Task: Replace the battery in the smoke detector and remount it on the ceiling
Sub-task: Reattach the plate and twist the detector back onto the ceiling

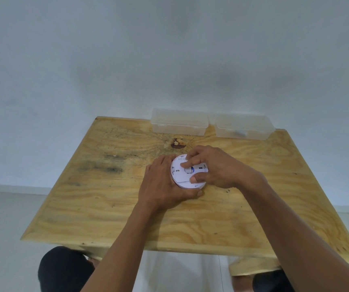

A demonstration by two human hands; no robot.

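With your left hand (162, 184) clamping the smoke detector (187, 172) at its nine o'clock rim on the table (110, 186), keep your right hand (211, 167) fingertips pressing its back evenly.

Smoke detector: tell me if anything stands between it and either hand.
Nothing visible does. The left hand already holds the smoke detector round its left rim on the wooden table, and the right hand rests fingers and thumb on its back. The two clear boxes sit apart at the far edge.
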